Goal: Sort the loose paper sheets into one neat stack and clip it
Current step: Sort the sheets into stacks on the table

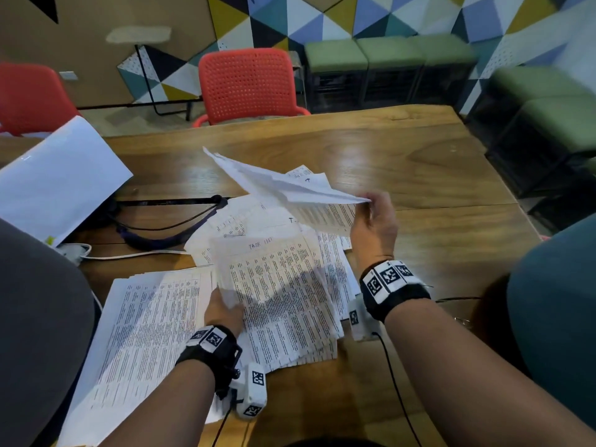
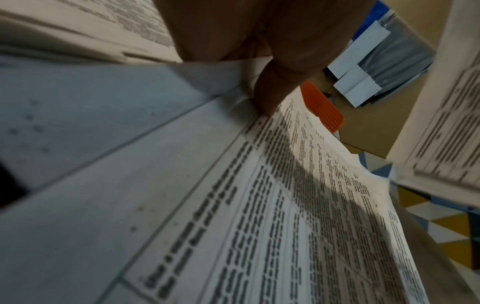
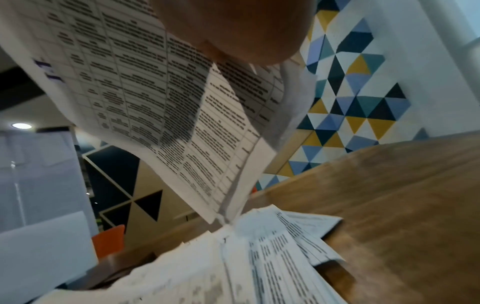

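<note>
Nearest: my left hand [image 1: 222,309] sits low in the head view, thumb [image 2: 270,96] pinching the near edge of a printed sheet [image 1: 274,269] that tilts up off the pile.
Right hand: my right hand [image 1: 374,221] is raised over the table, fingers closed on one corner of a few lifted sheets [image 1: 280,182].
Lifted sheets: their long axis runs from that pinched corner away to the far left; the free end points toward the red chair [image 1: 248,85] and the print faces down.
Loose pile: the paper pile [image 1: 309,304] lies fanned and askew mid-table, between my wrists.
Left stack: a flatter stack of sheets [image 1: 145,343] lies just left of it, long axis running away from me.
Surface: a wooden table [image 1: 435,175], glossy, with a black cable [image 1: 167,201] and a white folder [image 1: 58,175] at far left.
Room: a wall of coloured triangles [image 1: 306,17], green stools [image 1: 335,56] beneath.
Clip: I can't make one out.
</note>
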A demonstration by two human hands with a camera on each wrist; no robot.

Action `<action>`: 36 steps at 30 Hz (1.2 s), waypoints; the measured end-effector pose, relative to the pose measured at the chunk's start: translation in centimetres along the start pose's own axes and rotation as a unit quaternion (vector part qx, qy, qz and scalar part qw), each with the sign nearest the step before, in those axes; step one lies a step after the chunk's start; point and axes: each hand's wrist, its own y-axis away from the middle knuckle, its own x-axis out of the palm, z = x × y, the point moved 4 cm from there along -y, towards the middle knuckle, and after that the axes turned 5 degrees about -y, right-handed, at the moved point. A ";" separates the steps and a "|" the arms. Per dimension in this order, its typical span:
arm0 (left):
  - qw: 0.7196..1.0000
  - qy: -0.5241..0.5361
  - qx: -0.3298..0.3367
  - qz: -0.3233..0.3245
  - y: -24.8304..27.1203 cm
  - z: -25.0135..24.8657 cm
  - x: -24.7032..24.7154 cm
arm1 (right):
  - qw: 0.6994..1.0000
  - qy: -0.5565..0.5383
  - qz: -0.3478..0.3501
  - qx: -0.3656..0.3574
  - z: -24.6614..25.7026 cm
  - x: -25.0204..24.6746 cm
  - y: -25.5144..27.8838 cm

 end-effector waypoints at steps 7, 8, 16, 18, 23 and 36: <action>0.998 -0.052 -0.008 0.028 0.4 -0.2 1.3 | 0.976 0.007 0.102 0.190 -1.9 0.7 2.5; 0.999 -0.042 -0.001 0.021 0.5 -0.2 1.3 | 0.960 0.027 0.135 0.242 -3.4 0.8 3.8; 0.999 0.010 -0.014 0.047 1.6 0.0 1.5 | 0.885 0.160 0.307 0.311 -8.6 -0.1 11.3; 0.998 -0.024 0.013 0.048 2.0 -0.2 1.7 | 0.866 0.177 0.341 0.320 -8.6 -0.2 12.1; 0.998 0.006 0.067 0.006 2.6 -1.0 1.3 | 0.871 0.229 0.350 0.258 -9.4 -0.2 10.7; 0.907 0.372 0.196 -0.003 5.7 -8.6 -4.3 | 0.928 -0.168 0.217 0.251 2.3 0.1 4.3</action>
